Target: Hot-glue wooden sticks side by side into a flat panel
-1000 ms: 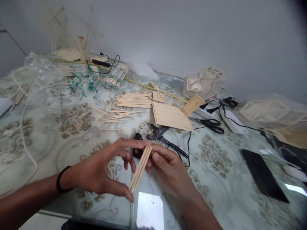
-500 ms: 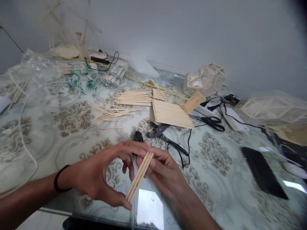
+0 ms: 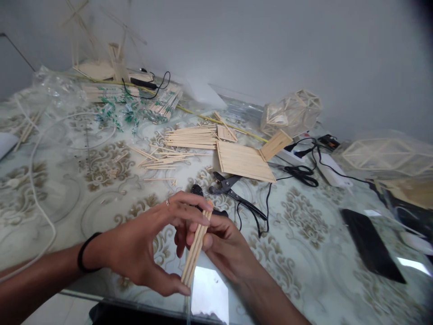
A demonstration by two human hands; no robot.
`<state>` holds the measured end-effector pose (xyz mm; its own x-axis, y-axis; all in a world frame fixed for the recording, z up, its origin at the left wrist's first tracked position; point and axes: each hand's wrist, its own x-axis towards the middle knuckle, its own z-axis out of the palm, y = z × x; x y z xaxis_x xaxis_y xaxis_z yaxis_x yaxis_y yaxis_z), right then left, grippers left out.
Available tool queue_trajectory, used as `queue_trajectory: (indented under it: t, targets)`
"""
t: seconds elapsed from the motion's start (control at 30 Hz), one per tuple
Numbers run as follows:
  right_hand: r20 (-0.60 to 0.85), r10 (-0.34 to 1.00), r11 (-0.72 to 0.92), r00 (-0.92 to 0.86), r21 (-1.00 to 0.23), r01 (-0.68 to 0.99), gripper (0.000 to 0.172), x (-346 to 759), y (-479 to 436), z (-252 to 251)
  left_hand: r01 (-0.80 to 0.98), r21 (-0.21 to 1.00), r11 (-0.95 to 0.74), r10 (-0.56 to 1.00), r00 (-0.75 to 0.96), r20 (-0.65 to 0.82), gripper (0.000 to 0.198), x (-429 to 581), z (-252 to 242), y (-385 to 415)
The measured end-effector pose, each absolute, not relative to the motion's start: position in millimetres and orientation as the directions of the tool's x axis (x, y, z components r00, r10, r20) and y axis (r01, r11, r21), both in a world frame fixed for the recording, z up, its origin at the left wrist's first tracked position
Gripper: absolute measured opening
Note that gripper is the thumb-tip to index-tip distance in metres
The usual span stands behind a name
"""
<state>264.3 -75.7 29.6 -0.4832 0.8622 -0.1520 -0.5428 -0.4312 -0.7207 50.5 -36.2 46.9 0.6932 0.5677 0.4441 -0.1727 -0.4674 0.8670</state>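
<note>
Head view, sticks [image 3: 195,253], perhaps three — between hands [image 3: 138,246] [image 3: 228,250]

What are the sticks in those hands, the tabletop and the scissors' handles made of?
Sticks: probably wood or bamboo, seemingly unpainted, judging by their pale, matt tan surface.
Tabletop: apparently glossy glass over a floral pattern, given the bright reflections.
Scissors' handles: likely plastic, judging by evenly black, rounded loops; finish unclear.
</note>
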Motion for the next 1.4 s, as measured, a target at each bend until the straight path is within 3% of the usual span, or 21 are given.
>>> queue_trajectory:
  t: [0.23,0.43,0.57,0.73,1.03,1.4]
  targets:
    - [-0.131,0.884,-0.371,-0.448,-0.778,-0.506,0.035,262,-77,28,-0.218,0.887,-0.406,0.570,0.698,0.432,0.091,55,43,-36]
    - [-0.165,0.862,-0.425,-0.480,-0.751,-0.505,0.036,262,-78,26,-0.218,0.893,-0.393,0.580,0.695,0.425,0.092,53,46,-39]
    - [-0.169,0.815,-0.475,-0.554,-0.743,-0.473,0.031,261,-82,24,-0.181,0.881,-0.437,0.608,0.663,0.437,0.091,52,45,-39]
    - [-0.090,0.834,-0.400,-0.544,-0.777,-0.485,0.028,259,-83,23,-0.180,0.846,-0.502,0.593,0.641,0.488,0.085,54,46,-35]
    - [-0.199,0.766,-0.539,-0.611,-0.718,-0.441,0.032,256,-86,15,-0.153,0.861,-0.485,0.639,0.610,0.468,0.087,54,50,-38]
    - [-0.195,0.799,-0.506,-0.569,-0.730,-0.459,0.031,255,-88,13,-0.124,0.833,-0.539,0.642,0.580,0.501,0.083,56,49,-39]
